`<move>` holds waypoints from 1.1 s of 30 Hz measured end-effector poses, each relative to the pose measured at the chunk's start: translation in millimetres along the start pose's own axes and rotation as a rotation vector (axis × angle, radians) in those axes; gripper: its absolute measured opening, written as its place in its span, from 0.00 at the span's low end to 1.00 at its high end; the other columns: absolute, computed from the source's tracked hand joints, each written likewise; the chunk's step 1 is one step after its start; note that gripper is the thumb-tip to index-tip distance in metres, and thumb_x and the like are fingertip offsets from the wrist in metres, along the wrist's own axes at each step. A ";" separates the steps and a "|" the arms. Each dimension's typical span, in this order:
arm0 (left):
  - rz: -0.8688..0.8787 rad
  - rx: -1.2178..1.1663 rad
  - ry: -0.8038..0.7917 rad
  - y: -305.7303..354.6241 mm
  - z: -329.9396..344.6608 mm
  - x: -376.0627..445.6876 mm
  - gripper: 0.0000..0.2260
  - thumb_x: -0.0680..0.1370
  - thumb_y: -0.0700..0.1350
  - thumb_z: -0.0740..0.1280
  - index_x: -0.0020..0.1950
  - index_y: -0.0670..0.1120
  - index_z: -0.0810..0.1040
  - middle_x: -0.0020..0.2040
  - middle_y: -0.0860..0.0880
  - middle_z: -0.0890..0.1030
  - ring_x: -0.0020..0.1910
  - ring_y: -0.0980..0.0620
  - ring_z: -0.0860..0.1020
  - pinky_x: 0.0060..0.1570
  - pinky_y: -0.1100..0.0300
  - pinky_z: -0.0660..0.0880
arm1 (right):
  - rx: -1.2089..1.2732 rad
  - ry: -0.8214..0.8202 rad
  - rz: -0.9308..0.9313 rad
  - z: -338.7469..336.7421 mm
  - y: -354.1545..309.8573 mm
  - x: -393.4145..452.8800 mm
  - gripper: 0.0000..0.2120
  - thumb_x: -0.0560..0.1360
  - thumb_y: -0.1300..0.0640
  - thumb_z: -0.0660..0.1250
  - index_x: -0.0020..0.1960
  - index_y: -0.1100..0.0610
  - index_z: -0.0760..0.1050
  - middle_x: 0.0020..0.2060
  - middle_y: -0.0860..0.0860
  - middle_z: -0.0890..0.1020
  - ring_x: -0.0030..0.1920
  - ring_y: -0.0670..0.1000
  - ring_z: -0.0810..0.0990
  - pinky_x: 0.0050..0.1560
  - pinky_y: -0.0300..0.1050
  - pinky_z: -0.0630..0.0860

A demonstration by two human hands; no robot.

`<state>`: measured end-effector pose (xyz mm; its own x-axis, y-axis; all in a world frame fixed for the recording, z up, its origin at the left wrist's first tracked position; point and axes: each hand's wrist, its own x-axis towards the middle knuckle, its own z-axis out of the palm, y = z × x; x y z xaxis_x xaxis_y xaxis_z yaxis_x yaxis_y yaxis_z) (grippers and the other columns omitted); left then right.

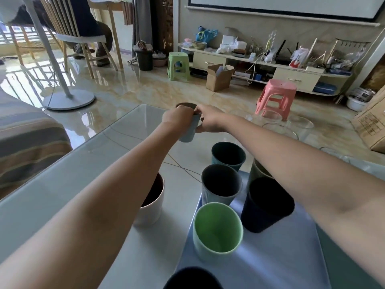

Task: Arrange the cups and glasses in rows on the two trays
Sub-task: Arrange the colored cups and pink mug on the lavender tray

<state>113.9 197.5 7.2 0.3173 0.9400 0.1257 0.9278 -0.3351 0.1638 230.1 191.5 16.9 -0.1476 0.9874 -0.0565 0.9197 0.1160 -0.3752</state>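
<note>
Both arms reach far over the glass table. My left hand [177, 116] and my right hand [208, 119] both grip a light blue cup [188, 132] held above the table near its far edge. Close to me a pale blue tray [270, 257] carries a green cup [217, 231], a grey ribbed cup [220, 184], a black cup [266, 205] and a dark cup [191, 278] at the bottom edge. A teal cup [228, 155] stands just beyond the tray. A white cup [152, 203] sits left of the tray, partly hidden by my left arm.
Several clear glasses [279, 126] stand at the table's far right. A striped sofa [27, 142] lies to the left. On the floor beyond are a pink stool [277, 97], a green stool [179, 63], a fan base [68, 101] and a cardboard box [218, 78].
</note>
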 end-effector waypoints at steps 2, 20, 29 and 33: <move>0.048 -0.031 0.100 6.9 -25.2 -18.6 0.11 0.79 0.43 0.60 0.59 0.44 0.75 0.55 0.43 0.78 0.52 0.42 0.77 0.43 0.53 0.71 | 0.184 0.111 -0.056 -13.2 -5.3 -22.2 0.27 0.68 0.60 0.74 0.62 0.57 0.66 0.60 0.54 0.68 0.58 0.54 0.71 0.54 0.47 0.71; 0.148 -0.688 0.106 82.5 -71.5 -222.0 0.14 0.72 0.33 0.66 0.56 0.45 0.76 0.51 0.48 0.79 0.44 0.49 0.76 0.42 0.56 0.76 | 0.927 0.531 0.142 20.9 12.4 -343.8 0.32 0.62 0.65 0.78 0.60 0.51 0.67 0.52 0.45 0.77 0.54 0.49 0.78 0.45 0.35 0.77; 0.016 -0.218 -0.231 46.6 -35.5 -221.9 0.14 0.71 0.39 0.63 0.56 0.45 0.75 0.46 0.44 0.80 0.39 0.42 0.82 0.36 0.53 0.81 | 0.829 0.432 0.200 102.2 18.0 -329.9 0.33 0.61 0.66 0.78 0.59 0.50 0.66 0.51 0.47 0.78 0.51 0.46 0.77 0.45 0.30 0.73; -0.009 -0.183 -0.328 43.8 -26.9 -221.1 0.13 0.72 0.39 0.63 0.56 0.39 0.76 0.43 0.40 0.83 0.35 0.43 0.81 0.36 0.53 0.81 | 0.909 0.455 0.256 117.7 22.6 -330.4 0.32 0.63 0.71 0.75 0.58 0.52 0.65 0.48 0.45 0.76 0.46 0.40 0.76 0.38 0.24 0.72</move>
<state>79.1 -26.7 12.9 0.3830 0.9036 -0.1918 0.8898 -0.3051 0.3394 256.7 -144.7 -81.8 0.3374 0.9400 0.0501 0.2559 -0.0404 -0.9659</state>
